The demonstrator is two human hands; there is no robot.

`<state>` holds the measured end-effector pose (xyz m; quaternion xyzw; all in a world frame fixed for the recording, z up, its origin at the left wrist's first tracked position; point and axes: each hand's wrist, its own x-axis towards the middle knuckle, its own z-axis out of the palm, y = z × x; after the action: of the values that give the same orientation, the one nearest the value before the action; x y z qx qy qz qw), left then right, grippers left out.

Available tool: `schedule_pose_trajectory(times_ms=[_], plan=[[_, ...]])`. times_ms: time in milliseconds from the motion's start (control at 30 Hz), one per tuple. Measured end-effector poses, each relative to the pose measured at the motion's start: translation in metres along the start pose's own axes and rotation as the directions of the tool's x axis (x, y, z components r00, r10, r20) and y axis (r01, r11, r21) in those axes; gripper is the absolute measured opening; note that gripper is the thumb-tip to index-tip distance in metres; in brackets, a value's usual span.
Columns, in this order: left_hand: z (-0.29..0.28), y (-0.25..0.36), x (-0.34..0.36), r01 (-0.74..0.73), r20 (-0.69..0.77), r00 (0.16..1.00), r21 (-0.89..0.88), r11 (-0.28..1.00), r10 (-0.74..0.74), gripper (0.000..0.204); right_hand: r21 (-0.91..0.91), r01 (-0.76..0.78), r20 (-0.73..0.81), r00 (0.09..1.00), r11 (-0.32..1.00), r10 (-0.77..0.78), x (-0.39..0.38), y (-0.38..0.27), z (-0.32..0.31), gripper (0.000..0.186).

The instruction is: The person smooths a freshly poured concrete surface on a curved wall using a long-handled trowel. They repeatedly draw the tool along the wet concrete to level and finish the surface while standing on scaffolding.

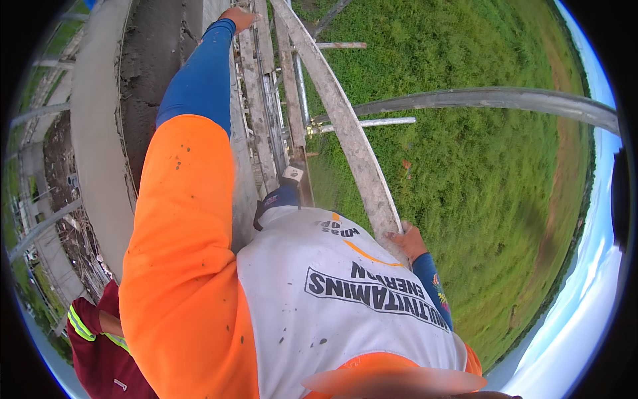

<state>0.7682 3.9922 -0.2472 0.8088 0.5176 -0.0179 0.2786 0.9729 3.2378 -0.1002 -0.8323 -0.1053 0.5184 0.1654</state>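
Note:
My right hand (410,241) is closed round the near end of a long, narrow grey board (345,126) with a cement-stained face. The board runs up and away to the top of the view, curved by the lens. My left arm, in a blue sleeve, stretches far forward. At its end my left hand (240,18) lies beside the wall's edge near the top, with its fingers reaching out toward the scaffold planks (256,100); it looks open, though small in view. Left of that arm is a strip of dark, rough mortar (151,73) along a smooth grey concrete band (96,139).
A person in a maroon jacket (100,349) with reflective stripes is close at my lower left. Metal scaffold pipes (478,100) stick out to the right over a grassy field (465,179) below. My shoe (292,174) is by the planks. Debris (76,219) lies far left.

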Motion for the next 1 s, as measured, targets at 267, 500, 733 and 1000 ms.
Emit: schedule_pose_trajectory(times_ms=[267,500,733,1000], plan=[[0.035,-0.015,0.059,-0.673,0.428,0.696,0.669,0.315,0.577,0.033,-0.028,-0.023,0.018,1.0,0.999,0.023,0.014,0.019,-0.005,0.061],[-0.007,-0.013,0.041,-0.799,0.614,0.573,0.566,0.203,0.543,0.071,-0.074,0.021,0.039,0.999,0.997,-0.018,0.027,0.028,-0.009,0.067],[-0.046,0.007,0.027,-0.287,0.225,0.941,0.137,0.948,0.252,0.063,-0.12,-0.088,0.015,0.996,0.989,0.091,0.034,0.031,-0.007,0.081],[0.06,0.264,-0.042,-0.647,0.229,0.65,-0.332,0.686,0.724,0.099,-0.216,-0.094,-0.041,0.995,0.972,0.087,0.037,0.021,-0.009,0.072]])
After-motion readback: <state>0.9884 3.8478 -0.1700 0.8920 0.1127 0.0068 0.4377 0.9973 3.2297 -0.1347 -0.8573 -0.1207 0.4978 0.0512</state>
